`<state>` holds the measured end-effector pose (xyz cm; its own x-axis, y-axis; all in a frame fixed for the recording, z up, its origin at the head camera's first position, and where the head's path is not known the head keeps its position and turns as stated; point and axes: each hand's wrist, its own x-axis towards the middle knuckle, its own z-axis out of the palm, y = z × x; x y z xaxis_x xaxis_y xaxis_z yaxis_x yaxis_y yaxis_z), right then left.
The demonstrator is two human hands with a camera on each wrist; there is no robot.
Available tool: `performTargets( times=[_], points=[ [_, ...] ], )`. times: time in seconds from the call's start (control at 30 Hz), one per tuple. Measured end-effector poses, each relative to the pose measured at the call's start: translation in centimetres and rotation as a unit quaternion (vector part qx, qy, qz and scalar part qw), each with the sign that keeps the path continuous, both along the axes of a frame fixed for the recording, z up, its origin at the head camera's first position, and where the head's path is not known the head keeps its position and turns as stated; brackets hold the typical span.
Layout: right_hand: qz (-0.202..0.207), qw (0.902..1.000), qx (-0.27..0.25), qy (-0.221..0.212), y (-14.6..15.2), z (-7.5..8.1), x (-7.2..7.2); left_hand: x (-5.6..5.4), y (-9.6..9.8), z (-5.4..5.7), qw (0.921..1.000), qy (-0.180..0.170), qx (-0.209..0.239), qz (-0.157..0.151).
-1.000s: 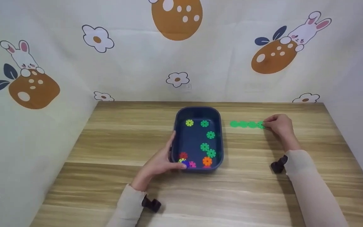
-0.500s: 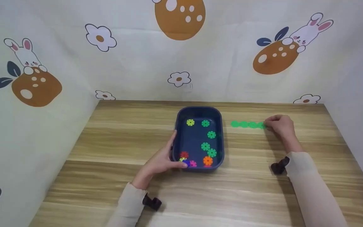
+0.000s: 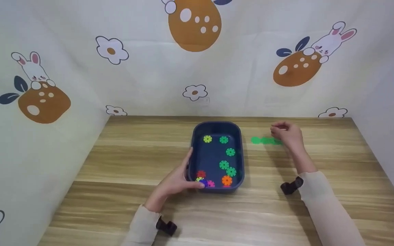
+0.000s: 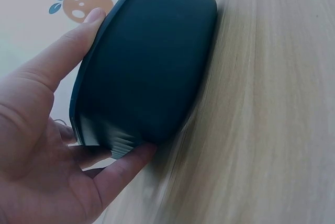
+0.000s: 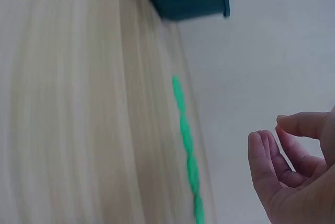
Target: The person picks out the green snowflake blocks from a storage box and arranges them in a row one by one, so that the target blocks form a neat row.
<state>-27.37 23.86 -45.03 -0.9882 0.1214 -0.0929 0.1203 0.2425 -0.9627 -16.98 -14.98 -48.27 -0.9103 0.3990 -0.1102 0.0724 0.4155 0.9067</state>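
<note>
My left hand (image 3: 174, 182) grips the near left corner of a dark blue plastic bin (image 3: 209, 157). In the left wrist view, its thumb lies on the rim of the bin (image 4: 141, 62) and the other fingers go against the wall. To the bin's right, a row of joined green snowflake discs (image 3: 256, 140) lies flat on the table. My right hand (image 3: 289, 135) hovers over the row's right part and hides some of it. The right wrist view shows the right hand (image 5: 293, 177) loosely bent, nothing between thumb and fingers, apart from the green row (image 5: 187, 135).
Inside the bin are several loose discs: green ones (image 3: 230, 152), a yellow one (image 3: 207, 139), an orange one (image 3: 227, 180), and a red, blue and pink cluster at the near left. A patterned cloth wall (image 3: 149, 78) closes off the wooden table's (image 3: 142, 150) back and sides.
My right hand has let go of the green row's right end and moved left, above the row. The left hand keeps its hold on the bin. The head view has tilted slightly.
</note>
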Motion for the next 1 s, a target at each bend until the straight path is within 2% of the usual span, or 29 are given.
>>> performTargets(
  times=[0.13,0.3,0.4,0.6,0.83,1.0],
  points=[
    [0.023,0.9988,-0.038,0.020,-2.4,0.7,0.3,0.2,0.0,-0.3,1.0000,0.003,-0.001,0.002],
    [0.032,0.9947,-0.082,0.054,-6.0,1.6,0.3,-0.1,0.0,-0.1,0.9999,0.002,0.009,0.006],
    [0.041,0.9938,-0.082,0.063,-8.0,1.7,0.4,-0.2,0.0,0.0,0.9999,0.004,0.010,0.002],
    [0.066,0.9938,-0.072,0.053,-11.5,1.3,1.2,0.0,0.0,-0.2,0.9998,0.012,0.010,-0.008],
    [0.134,0.9903,0.020,0.030,-14.2,0.5,1.8,-0.1,0.0,-0.3,0.9995,0.011,0.020,-0.021],
    [0.164,0.9826,0.086,-0.001,-15.8,-0.4,1.2,0.0,-0.1,-0.3,0.9995,0.008,0.023,-0.018]
  ],
)
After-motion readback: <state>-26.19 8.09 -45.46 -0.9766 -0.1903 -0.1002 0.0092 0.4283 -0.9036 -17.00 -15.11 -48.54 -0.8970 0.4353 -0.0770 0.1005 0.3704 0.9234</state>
